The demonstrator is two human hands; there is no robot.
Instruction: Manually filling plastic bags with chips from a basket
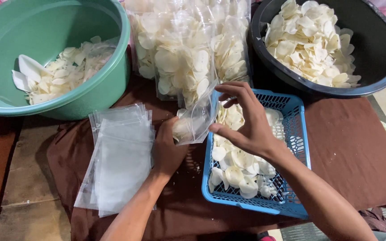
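Nearest the camera, my forearms reach over a brown cloth (354, 151). Left hand (168, 149): closed around the base of a small clear plastic bag (196, 121) partly filled with pale round crackers. Right hand (246, 122): fingers spread and open, at the bag's mouth, above a blue plastic basket (301, 134) of crackers. Beside the left hand lies a stack of empty clear bags (121, 160). Beyond: filled bags (184, 49), a green basin (108, 80), a black basin (380, 49).

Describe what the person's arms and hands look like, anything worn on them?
Both forearms are bare, with no sleeves in view. The left hand and right hand wear no gloves, and no rings, watch or bracelets are visible.
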